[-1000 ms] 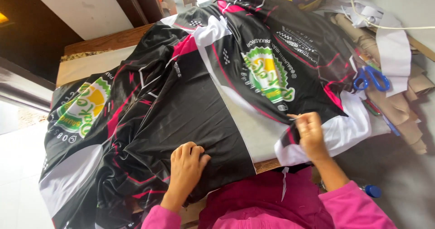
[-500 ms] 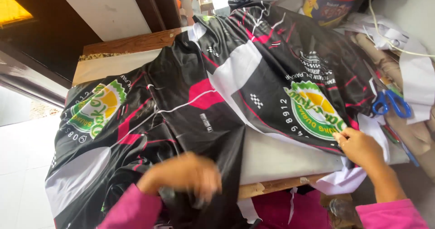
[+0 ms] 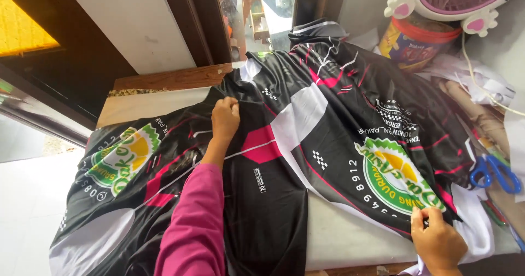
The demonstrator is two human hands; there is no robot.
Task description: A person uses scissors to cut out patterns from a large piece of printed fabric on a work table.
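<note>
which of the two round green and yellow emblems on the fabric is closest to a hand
The round emblem on the right, just above the right hand pinching the fabric edge. The left emblem lies well away from the left hand.

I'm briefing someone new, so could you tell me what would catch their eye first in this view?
The black, pink and white printed jersey fabric covers most of the table, with round green-and-yellow emblems at left and right. The left hand grips its far edge, the right hand pinches its near right edge. Blue-handled scissors lie at far right.

Bare tabletop strip (image 3: 136,104) at far left; scissors (image 3: 495,172), tub (image 3: 418,43), perhaps paper clutter crowding the right.
</note>
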